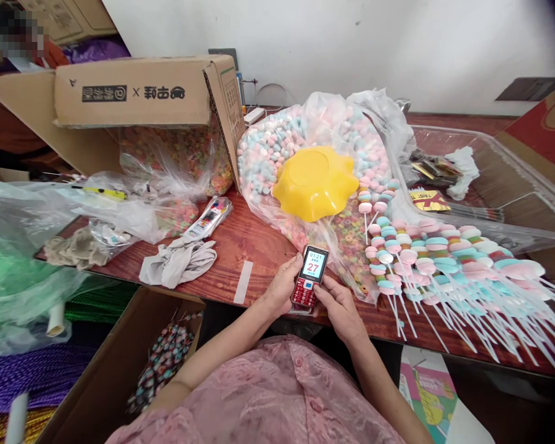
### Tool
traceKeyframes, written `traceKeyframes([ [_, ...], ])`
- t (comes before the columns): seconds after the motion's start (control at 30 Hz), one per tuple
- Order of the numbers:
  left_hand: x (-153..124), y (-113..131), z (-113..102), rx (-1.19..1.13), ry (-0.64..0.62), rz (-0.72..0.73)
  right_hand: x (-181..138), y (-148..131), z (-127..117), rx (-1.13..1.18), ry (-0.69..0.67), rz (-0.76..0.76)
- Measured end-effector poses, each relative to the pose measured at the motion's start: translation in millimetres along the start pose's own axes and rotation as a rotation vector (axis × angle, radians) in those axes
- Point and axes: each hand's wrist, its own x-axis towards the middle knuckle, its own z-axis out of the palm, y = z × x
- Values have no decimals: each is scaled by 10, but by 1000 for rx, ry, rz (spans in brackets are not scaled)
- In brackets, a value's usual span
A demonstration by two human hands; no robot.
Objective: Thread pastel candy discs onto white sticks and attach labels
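At the table's (226, 253) near edge, straight in front of my body, it's the phone (311, 274) that has my attention! My left hand (282, 287) grips it snugly along the left side, and my right hand (340, 305) holds it from the right, thumb at the keypad, the fingers behind it hidden. It tilts up towards me, screen lit, a big red 27 glowing under 01:21.

Now round the clock from that phone! Twelve o'clock: a yellow bowl (314, 182), upside down on a clear bag of pink and blue sweets (266, 148). Two o'clock, a clear plastic tub (499, 185) stands well away. Three o'clock, what a heap: candy skewers (430, 256), most with their white sticks pointing towards me. Nine o'clock, near my left hand, lies a pale strip (243, 282), with crumpled grey gloves (180, 262) beyond it. Ten o'clock, a cardboard box (139, 92) gapes over bagged candy rings (176, 151). And at eight, below the tabletop, a carton (106, 364) holds more colourful pieces (160, 361)!
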Motion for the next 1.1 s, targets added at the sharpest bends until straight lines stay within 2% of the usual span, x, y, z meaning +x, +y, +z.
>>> traceKeyframes([
  [0.4,34,-12,-15,35,40,52,-13,-41,42,-7,-32,-67],
  [0.7,19,7,5,31,24,26,-13,-50,-11,-7,-87,-13],
  [0.87,-2,25,15,12,-6,-1,-8,27,-36,-4,-47,-10],
  [0.97,-26,56,52,-17,-27,-4,-7,-41,-15,3,-7,-21],
  [1.1,-47,102,107,-51,-44,21,-9,-214,28,28,-41,-83],
])
